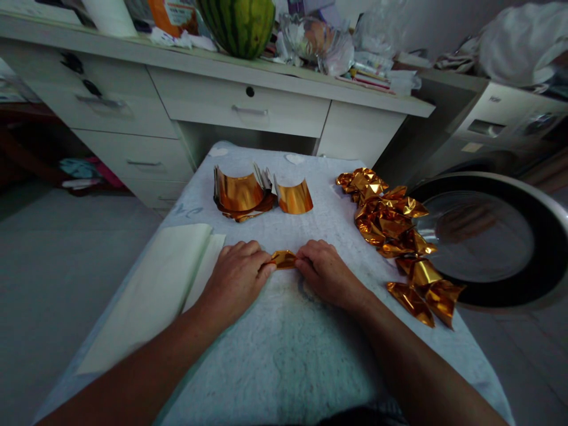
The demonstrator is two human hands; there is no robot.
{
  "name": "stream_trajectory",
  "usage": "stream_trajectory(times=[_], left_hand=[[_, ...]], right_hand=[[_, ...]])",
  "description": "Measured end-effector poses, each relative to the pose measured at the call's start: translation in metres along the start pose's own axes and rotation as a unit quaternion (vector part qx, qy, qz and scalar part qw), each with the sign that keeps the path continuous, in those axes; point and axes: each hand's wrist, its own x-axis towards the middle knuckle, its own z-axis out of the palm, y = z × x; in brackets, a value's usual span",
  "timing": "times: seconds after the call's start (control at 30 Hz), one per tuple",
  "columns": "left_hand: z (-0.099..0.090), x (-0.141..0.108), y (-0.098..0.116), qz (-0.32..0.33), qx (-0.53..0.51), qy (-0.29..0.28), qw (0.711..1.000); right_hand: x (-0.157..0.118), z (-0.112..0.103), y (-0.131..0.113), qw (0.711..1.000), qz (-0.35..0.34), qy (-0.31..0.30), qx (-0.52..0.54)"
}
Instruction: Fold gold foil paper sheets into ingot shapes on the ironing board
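Observation:
A small piece of shiny gold foil paper, folded into a narrow shape, lies between my hands over the cloth-covered table. My left hand pinches its left end between thumb and fingers. At the other end, my right hand grips the foil the same way. Beyond my hands stands a stack of curved gold foil sheets, with a separate curved foil sheet beside it. Folded gold foil pieces are heaped along the right side of the table.
Pale paper sheets lie at the table's left. A white drawer desk stands behind, bearing a watermelon and plastic bags. At right, a washing machine's open round door comes close to the table edge.

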Motion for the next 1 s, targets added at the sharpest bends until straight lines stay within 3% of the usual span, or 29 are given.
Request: stream_trajectory(times=[0.47,1.0], left_hand=[[0.0028,-0.0026,0.0031,-0.054,0.046,0.029,0.997],[0.0082,-0.0004,-0.0008,-0.038,0.090,0.036,0.995]], right_hand=[[0.0010,-0.0009,-0.0048,0.995,0.065,-0.006,-0.075],[0.0027,0.0020,-0.0080,0.987,0.094,0.001,-0.128]])
